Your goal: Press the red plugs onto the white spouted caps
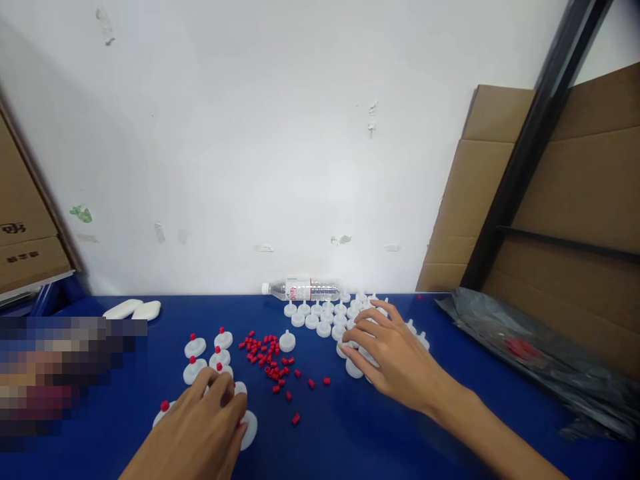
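My left hand (200, 420) is at the lower left, its fingers curled down around a white round cap (250, 427) whose edge shows beside the thumb. Its fingertips are partly hidden. Just beyond it stand several white caps with red tips (194, 370). Over a cluster of white spouted caps (324, 328) at the right, my right hand (385, 347) reaches with fingers apart, thumb and index finger close to one cap's edge. Between the hands lie many small red tips (273, 363), loose, and a single spouted cap (287, 342) without a red tip.
A clear plastic bottle (305, 289) lies against the wall behind the caps. Two white oval objects (145, 311) are at the back left, near a blurred patch. Grey plastic bag (520, 353) and cardboard (575, 293) border the right; a carton (30, 227) stands left.
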`<state>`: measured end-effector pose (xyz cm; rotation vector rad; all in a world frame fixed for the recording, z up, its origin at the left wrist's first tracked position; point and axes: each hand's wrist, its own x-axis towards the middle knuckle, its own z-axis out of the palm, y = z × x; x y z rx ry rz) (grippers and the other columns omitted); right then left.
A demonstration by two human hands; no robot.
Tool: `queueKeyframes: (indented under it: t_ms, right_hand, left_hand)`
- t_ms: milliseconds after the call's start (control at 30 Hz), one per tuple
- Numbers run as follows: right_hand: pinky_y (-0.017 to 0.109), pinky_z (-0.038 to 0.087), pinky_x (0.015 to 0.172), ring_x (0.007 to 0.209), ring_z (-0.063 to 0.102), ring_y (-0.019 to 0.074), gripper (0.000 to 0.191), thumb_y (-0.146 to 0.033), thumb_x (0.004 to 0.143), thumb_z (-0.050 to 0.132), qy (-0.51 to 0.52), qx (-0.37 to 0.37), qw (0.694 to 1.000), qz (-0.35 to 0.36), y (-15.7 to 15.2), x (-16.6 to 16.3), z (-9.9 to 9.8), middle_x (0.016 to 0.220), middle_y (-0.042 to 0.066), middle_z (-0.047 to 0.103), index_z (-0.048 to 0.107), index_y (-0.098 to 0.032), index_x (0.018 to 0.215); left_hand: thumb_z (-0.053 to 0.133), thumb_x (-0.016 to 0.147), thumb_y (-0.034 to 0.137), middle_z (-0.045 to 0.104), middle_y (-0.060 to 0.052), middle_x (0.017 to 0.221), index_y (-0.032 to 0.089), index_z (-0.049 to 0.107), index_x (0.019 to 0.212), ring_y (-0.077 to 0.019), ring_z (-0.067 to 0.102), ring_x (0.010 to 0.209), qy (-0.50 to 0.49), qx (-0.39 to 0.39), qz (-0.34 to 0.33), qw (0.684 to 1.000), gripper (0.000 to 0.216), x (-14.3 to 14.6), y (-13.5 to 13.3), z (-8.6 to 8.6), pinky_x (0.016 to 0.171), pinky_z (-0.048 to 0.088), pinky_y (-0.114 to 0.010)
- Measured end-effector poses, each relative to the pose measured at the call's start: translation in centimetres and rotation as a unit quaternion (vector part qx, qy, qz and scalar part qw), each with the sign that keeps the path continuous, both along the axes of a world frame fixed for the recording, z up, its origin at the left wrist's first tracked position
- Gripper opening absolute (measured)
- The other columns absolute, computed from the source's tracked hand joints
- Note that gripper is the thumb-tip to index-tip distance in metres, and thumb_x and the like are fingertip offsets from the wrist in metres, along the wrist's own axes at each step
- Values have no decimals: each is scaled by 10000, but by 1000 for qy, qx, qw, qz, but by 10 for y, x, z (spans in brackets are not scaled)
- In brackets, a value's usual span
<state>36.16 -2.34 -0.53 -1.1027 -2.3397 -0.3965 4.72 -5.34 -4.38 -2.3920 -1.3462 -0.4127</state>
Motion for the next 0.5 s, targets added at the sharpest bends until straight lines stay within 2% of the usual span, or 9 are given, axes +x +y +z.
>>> queueKeyframes:
  t_ms: [133,267,367,500]
  right_hand:
    - [568,338,1100,923,649,239,204,-387,976,582,-36,-57,998,16,3,11,-3,804,38,711,725,-244,947]
    - [573,334,1106,923,643,244,220,-437,939,635,-58,-85,994,27,5,11,-11,810,40,717,732,-241,964]
    - [572,343,1101,937,638,251,232,-447,906,680,-68,-101,992,25,3,6,-16,842,47,724,728,-228,967]
    - [582,335,1114,959,642,249,191,-386,905,699,-80,-106,991,25,1,4,-16,889,45,722,704,-233,1020]
  left_hand:
    - [527,873,229,703,-107,1152,264,738,1075,-353,599,1128,33,-5,-1,999,294,19,-7,1,919,533,-509]
    - [522,890,156,706,-101,1156,263,688,1201,-324,636,1084,55,-44,-61,996,368,48,-11,-10,866,564,-449]
    - [478,892,82,718,-124,1136,226,705,1165,-321,657,1055,75,-53,-54,994,383,60,-10,-19,844,567,-433]
    - [410,855,-18,733,-108,1088,210,726,1040,-307,657,1066,84,-61,-47,993,432,62,-9,-20,860,556,-406]
